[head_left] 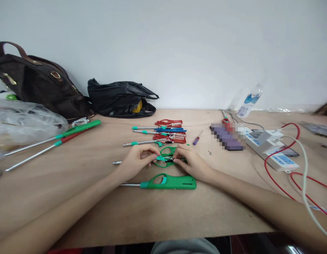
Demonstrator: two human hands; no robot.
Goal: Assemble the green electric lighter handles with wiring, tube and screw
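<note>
My left hand (138,158) and my right hand (191,163) meet over an opened green lighter shell (167,157) on the wooden table (100,208). Both hands pinch its small inner parts, fingers curled and closed on it. A metal tube end (117,162) sticks out to the left of my left hand. Just in front of my hands lies a whole green long-nosed lighter (168,182). Behind them lies a cluster of red, blue and green lighters (163,134) with metal nozzles.
A purple screwdriver (197,138) and a small screw (210,152) lie right of the cluster. Two long green and red lighters (70,134) lie at left, beside a clear plastic bag (23,120). Brown handbag (38,83), black bag (121,98), white power strip (271,150), red cable (274,176).
</note>
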